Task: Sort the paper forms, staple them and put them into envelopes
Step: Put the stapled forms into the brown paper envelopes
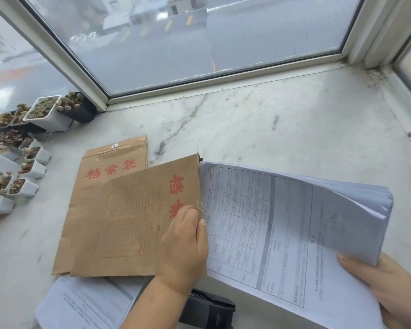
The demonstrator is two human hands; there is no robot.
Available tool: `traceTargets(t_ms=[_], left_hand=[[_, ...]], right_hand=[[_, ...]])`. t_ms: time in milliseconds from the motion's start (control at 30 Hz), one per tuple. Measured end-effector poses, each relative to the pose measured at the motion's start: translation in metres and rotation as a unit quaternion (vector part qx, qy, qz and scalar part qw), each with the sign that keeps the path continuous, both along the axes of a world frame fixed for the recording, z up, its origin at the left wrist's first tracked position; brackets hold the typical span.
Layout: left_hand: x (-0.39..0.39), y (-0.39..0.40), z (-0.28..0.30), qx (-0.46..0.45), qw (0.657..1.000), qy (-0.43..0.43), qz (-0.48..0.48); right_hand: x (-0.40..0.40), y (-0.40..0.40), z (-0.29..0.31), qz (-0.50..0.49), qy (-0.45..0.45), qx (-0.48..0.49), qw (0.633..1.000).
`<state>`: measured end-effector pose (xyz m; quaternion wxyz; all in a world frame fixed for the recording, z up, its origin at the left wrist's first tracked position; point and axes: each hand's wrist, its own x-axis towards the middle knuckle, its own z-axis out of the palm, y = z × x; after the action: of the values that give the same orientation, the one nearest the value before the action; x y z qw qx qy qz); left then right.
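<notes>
1. Near the middle of the marble surface (282, 129), the left hand (184, 243) pinches the open edge of a brown envelope (138, 217), thumb on top and fingers hidden beneath; this grip seems meant to keep the mouth spread and facing right, toward the incoming paper.
2. At the right, the right hand (387, 290) grasps a thick stack of forms (282, 224) by its near right corner, thumb pressed on the top sheet. The stack's left edge meets the envelope mouth, so insertion looks to be just starting; whether any sheets are already inside cannot be told.
3. The stack sags and fans at its far right edge, which suggests a one-corner hold lets the sheets slip apart. No staple can be made out.
4. A second envelope (109, 176) lies flat under the held one, its button clasp at the far end, probably waiting for the next batch.
5. More forms (86, 302) rest on the near left of the surface, partly under the envelopes, likely unsorted or unfiled.
6. A black stapler (209, 309) sits at the near edge, just behind the left wrist, handy for either hand.
7. Small plant pots (29, 162) crowd the far left by the window (199, 43), well apart from the paperwork.
8. Judging by the thickness, the stack may catch on the envelope lip; lifting the top flap higher would help.
</notes>
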<state>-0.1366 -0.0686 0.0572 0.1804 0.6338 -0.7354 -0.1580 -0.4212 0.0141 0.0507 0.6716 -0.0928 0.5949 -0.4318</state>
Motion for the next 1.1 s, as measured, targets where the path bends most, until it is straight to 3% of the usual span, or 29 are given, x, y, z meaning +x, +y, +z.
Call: traceTargets(t_ms=[267,467,800,867,967,1100], left_hand=[[0.001,0.0,0.002,-0.024,0.999,0.027,-0.012],[-0.002,0.003,-0.003,-0.013,0.994,-0.051,-0.1],[-0.054,0.021,0.019,-0.026,0.989,0.016,-0.143],[-0.06,0.018,0.026,-0.039,0.989,0.029,-0.139],[-0.063,0.016,0.04,-0.065,0.988,0.046,-0.132],[-0.061,0.021,0.056,-0.083,0.983,0.061,-0.153]], right_hand=[[-0.007,-0.028,0.005,0.052,-0.019,0.028,0.998],[0.003,-0.032,0.02,0.137,0.022,-0.035,0.99],[0.082,-0.081,0.022,0.174,0.053,-0.023,0.983],[0.102,-0.086,0.025,0.179,0.016,-0.01,0.984],[0.116,-0.09,0.036,0.134,-0.126,0.037,0.982],[0.12,-0.097,0.06,0.11,-0.192,-0.01,0.975]])
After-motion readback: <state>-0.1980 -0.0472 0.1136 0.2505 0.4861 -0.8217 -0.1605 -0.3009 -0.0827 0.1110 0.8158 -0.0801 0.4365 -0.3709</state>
